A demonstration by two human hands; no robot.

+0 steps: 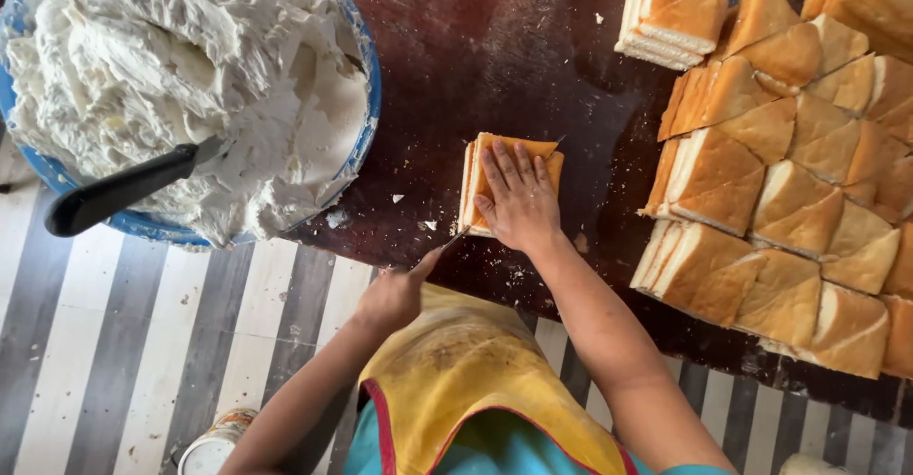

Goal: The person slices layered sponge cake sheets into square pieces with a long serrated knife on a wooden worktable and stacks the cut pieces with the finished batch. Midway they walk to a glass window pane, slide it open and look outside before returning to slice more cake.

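Observation:
A stack of square bread slices [475, 166] with golden crusts lies on the dark wooden table [514, 47]. My right hand [518, 197] presses flat on top of it, fingers spread. My left hand [392, 296] grips the handle of a knife [455, 238] near the table's front edge. The blade runs diagonally through the stack under my right palm, and its tip shows at the stack's far right corner.
A large blue bowl [369, 114] heaped with white cream stands at the left, a black-handled spatula [114, 194] stuck in it. Several stacks of triangular cut bread [780, 199] cover the right side. Below are a striped floor and a small tin [214, 442].

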